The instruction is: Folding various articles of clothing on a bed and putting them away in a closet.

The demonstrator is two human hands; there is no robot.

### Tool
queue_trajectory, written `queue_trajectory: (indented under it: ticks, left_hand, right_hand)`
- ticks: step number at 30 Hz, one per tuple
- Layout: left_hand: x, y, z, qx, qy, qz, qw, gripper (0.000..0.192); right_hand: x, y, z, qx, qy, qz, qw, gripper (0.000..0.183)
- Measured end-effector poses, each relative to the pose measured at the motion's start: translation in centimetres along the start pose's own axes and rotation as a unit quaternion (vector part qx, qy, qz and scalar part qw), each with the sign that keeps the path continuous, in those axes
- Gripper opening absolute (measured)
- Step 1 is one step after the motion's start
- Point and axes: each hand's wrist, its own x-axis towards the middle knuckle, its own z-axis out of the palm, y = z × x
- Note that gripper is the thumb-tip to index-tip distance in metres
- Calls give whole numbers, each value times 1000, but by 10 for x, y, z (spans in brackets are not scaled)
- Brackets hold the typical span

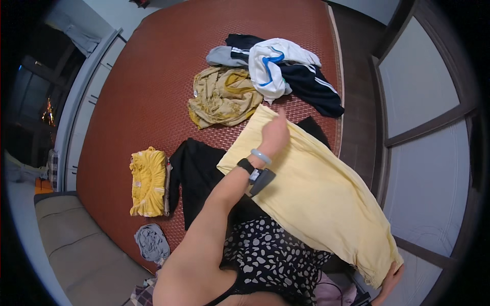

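Observation:
Pale yellow trousers (314,191) stretch diagonally before me, over a black garment (203,164). Their wide waist end points away from me, and the gathered leg end hangs toward the lower right. My left hand (275,132), slightly blurred, is on the trousers near the waist; its fingers are mostly hidden, so I cannot tell if it grips the cloth. The wrist wears a pale bangle and a black strap with a device. At the far lower right, my right hand (391,278) grips the gathered leg end.
A tan-and-mustard patterned garment (226,97), a white garment with blue trim (283,61) and dark striped clothing (314,88) lie on the reddish-brown woven mat (160,76). A folded yellow garment (147,183) and a rolled grey cloth (151,241) sit left. Paneled doors (425,183) stand right.

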Motion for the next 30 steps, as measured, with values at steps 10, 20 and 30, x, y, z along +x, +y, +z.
queue_trajectory:
  ticks: [10, 20, 30]
  left_hand:
    - [-95, -15, -20, 137, -46, 132, 981, 79]
    - [-99, -92, -18, 137, -31, 268, 953, 58]
    - [-48, -136, -59, -71, -174, -82, 979, 51]
  right_hand:
    - [2, 16, -3, -66, 54, -20, 996, 46]
    - [-3, -8, 3, -46, 25, 9, 999, 42]
    - [-14, 20, 4, 18, 35, 55, 998, 59]
